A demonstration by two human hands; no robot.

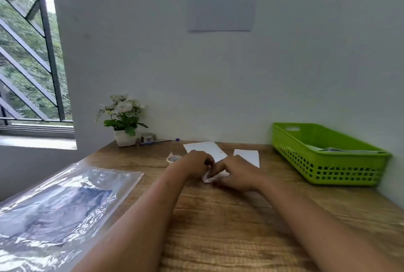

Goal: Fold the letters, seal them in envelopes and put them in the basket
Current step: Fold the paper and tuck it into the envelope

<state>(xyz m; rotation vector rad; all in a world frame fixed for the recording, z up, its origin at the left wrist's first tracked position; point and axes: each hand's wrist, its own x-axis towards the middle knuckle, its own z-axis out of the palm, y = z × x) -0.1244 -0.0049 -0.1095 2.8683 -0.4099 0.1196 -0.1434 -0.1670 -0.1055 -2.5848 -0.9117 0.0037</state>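
Both my hands meet over a small white folded letter [207, 177] lying on the wooden desk [218, 217]. My left hand [194, 165] pinches its left part and my right hand [236, 174] presses on its right part, hiding most of it. Behind my hands lies a white sheet of paper [204, 148], and to its right a white envelope [248, 155]. The green plastic basket [341, 166] stands at the right against the wall, with pale envelopes or papers lying in it [341, 150].
A roll of tape [173, 159] sits just left of my left hand. A potted white flower [123, 118], a second tape roll [147, 137] and a pen [159, 141] stand at the back. A clear plastic sleeve [54, 206] covers the left front of the desk.
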